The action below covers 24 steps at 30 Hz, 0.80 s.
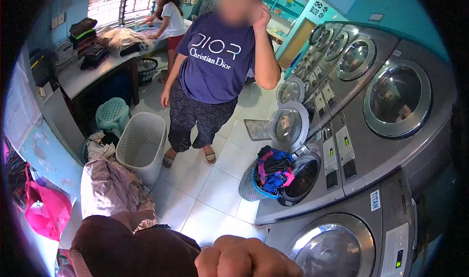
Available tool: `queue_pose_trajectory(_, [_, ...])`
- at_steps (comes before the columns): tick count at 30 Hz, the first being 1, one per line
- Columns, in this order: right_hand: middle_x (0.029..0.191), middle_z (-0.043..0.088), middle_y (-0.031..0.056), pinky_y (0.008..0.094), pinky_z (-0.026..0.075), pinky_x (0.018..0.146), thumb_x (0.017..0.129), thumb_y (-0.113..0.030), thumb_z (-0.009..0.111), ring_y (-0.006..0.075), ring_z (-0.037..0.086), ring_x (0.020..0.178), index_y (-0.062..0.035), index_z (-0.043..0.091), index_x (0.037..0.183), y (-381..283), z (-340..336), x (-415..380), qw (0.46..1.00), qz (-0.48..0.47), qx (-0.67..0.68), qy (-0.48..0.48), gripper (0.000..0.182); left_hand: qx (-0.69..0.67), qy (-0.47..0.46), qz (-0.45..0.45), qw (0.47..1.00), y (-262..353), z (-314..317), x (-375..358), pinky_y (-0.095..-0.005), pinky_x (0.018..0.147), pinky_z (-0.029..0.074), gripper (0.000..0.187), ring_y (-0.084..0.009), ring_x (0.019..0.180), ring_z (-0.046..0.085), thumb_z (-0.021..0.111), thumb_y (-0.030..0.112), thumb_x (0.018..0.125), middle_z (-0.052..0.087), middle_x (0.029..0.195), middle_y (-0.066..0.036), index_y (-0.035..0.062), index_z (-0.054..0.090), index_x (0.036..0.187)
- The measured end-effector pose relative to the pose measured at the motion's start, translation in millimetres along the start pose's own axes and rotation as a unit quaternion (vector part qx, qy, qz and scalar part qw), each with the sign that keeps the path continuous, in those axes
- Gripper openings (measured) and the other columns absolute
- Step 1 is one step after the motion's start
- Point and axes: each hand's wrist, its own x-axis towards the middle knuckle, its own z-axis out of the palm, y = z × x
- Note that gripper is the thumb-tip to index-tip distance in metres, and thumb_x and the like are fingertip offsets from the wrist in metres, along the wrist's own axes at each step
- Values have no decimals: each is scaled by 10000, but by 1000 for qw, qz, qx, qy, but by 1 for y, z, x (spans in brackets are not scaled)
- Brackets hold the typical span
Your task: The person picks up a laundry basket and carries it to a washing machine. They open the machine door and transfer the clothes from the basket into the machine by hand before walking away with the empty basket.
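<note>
At the bottom centre, my right hand (246, 258) is closed, its curled fingers towards the camera; whatever it holds, if anything, is hidden. Part of my left hand (134, 219) shows at the lower left, between dark brown cloth (132, 250) and a heap of pale, shiny fabric (110, 186). The fingers of that hand cannot be made out. The brown cloth lies left of my right hand and reaches the bottom edge. Just right of my right hand is the round door of a front-loading machine (334, 247).
A person (215, 57) stands facing me beside an empty-looking white basket (141, 140). A blue basket of clothes (273, 172) is by an open machine door (289, 125). Machines line the right. Another person (171, 20) bends over a table (90, 76) behind.
</note>
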Motion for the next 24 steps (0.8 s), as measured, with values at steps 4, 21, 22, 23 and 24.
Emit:
queue_pose_trajectory(4, [615,465,108,266,354,406,792,-212,595,197,433,579,-51,455,595,-46,-1,4,1000,1,21,3,290,-9,6,-2,1000,6,40,6,-395,549,449,329,-196,806,561,514,166,778,587,917,-77,105,465,1098])
queue_pose_trajectory(21, [563,467,52,224,284,312,594,195,592,135,415,440,-84,361,529,-212,-61,16,961,-66,-149,224,368,-67,64,-25,995,131,132,55,-336,535,456,292,-179,768,587,554,130,778,595,900,-68,98,510,1065])
queue_pose_trajectory(22, [575,474,60,229,306,332,614,168,597,144,426,461,-81,379,538,-211,-74,24,966,-43,-142,211,340,-123,50,-24,991,120,127,60,-367,562,460,300,-188,773,585,550,122,771,593,908,-62,98,512,1067])
queue_pose_trajectory(23, [588,481,68,235,328,352,634,142,601,152,437,482,-78,396,548,-209,-85,31,971,-20,-135,198,313,-148,67,-45,986,111,123,65,-399,587,455,307,-194,785,582,550,125,763,596,907,-59,102,512,1067])
queue_pose_trajectory(24, [601,488,77,244,352,378,658,107,606,162,448,508,-76,417,561,-210,-100,41,978,31,-114,169,280,-136,92,-32,986,107,120,60,-411,573,456,302,-199,763,585,550,155,763,602,893,-57,103,518,1059])
